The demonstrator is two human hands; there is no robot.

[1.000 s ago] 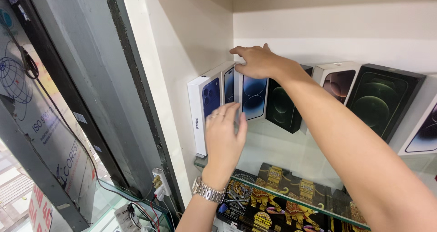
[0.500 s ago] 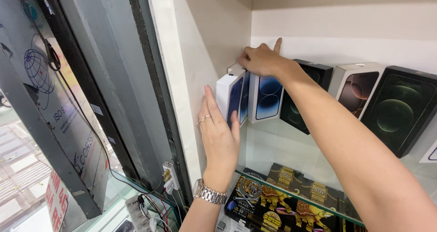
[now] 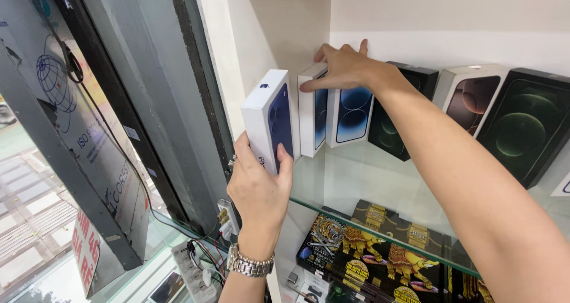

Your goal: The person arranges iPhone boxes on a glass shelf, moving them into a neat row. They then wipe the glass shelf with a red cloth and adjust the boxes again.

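My left hand (image 3: 258, 190) grips a white phone box with a dark blue phone picture (image 3: 268, 117), held upright at the left end of a glass shelf (image 3: 350, 181). My right hand (image 3: 344, 68) rests its fingers on top of a second white box (image 3: 313, 110) that stands next to it. A third white box with a blue phone picture (image 3: 353, 116) stands just right of that one, touching it. A metal watch sits on my left wrist.
Further right on the shelf stand a black box (image 3: 401, 122), a white box with a brown phone picture (image 3: 472, 98) and a large black box (image 3: 525, 128). Black-and-gold packages (image 3: 380, 252) lie below the glass. A dark window frame (image 3: 160, 101) and cables (image 3: 205, 249) are at left.
My left hand has closed around the leftmost white box and drawn it out from the row toward me. My right hand has stayed on the top of the neighbouring box.
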